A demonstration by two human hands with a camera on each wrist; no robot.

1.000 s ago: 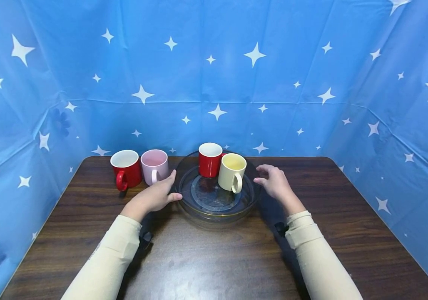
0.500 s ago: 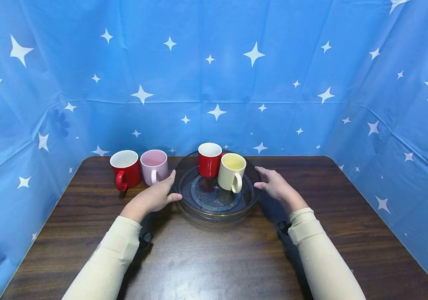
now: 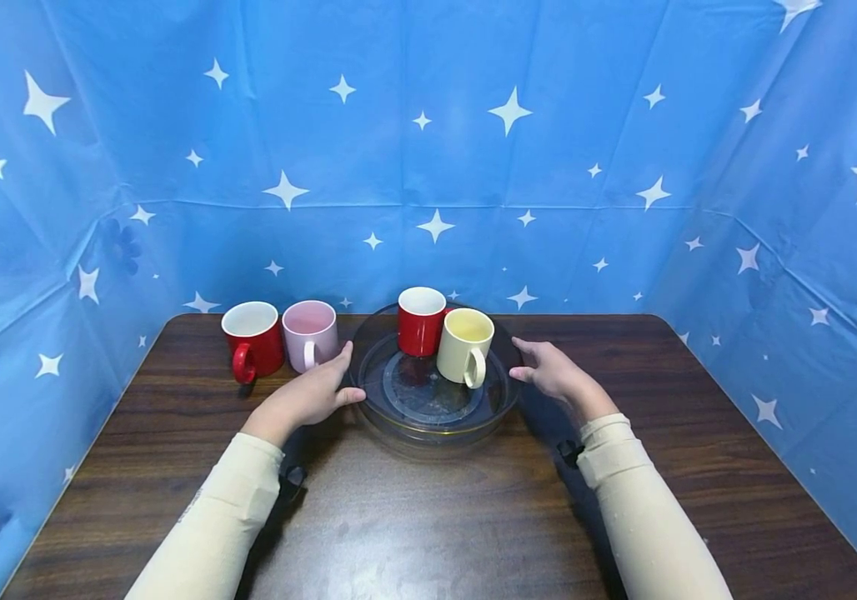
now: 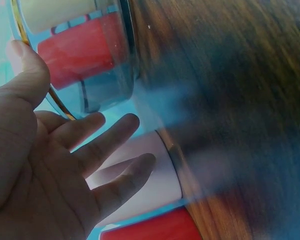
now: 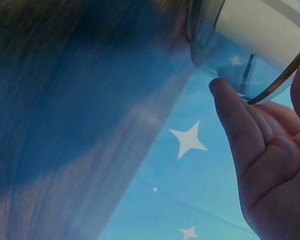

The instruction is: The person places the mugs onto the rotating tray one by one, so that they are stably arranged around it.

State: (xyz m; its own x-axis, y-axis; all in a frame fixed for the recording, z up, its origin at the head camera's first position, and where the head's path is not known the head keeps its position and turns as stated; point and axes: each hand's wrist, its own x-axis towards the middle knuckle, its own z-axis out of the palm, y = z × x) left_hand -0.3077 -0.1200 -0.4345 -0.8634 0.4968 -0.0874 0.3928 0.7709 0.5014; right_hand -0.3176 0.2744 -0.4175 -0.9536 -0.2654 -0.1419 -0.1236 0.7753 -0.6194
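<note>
A clear glass bowl with a gold-tinted rim stands on the table. Inside it, upright, are a red mug and, just to its right, a cream mug with its handle toward me. My left hand is at the bowl's left side, fingers extended and spread, thumb at the rim; the left wrist view shows the fingers outside the glass wall. At the right side, my right hand has its fairly straight fingers against the bowl's outer wall and its thumb by the rim.
To the left of the bowl stand a pink mug, close behind my left fingers, and a second red mug beside it. All sit near the far edge of the dark wooden table. Blue star-patterned cloth surrounds the table.
My right hand has moved slightly down its side of the bowl, and its fingers have straightened. My left hand, the bowl and the mugs have stayed in place.
</note>
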